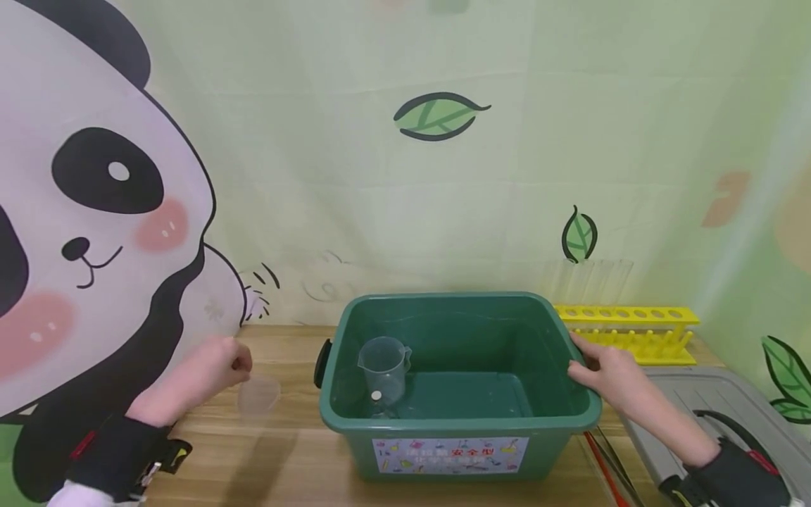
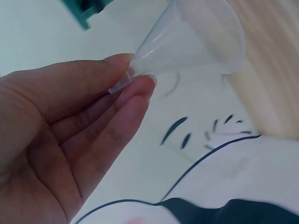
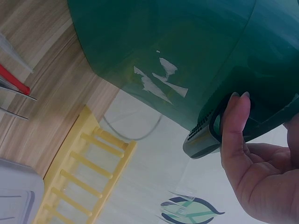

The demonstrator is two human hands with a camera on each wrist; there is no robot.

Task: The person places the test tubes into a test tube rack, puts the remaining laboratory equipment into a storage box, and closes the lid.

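My left hand (image 1: 212, 370) is left of the green bin (image 1: 462, 424), over the table. Thumb and fingertips pinch the narrow stem of a clear plastic funnel (image 2: 196, 39), whose wide mouth points away from the palm. At the bin's right end, my right hand (image 1: 611, 370) holds the rim, and in the right wrist view its fingers hook at the black handle (image 3: 205, 135). Inside the bin at the left stands a clear beaker (image 1: 383, 362) with a spout and handle. By it is a small clear item with a white top (image 1: 376, 396), partly hidden by the front wall.
A yellow test tube rack (image 1: 627, 315) with several clear tubes stands behind right. A grey lid or tray (image 1: 716, 384) lies at the right. Thin tools, one a red rod (image 1: 605, 465), lie between it and the bin. A printed curtain (image 1: 355, 211) hangs behind.
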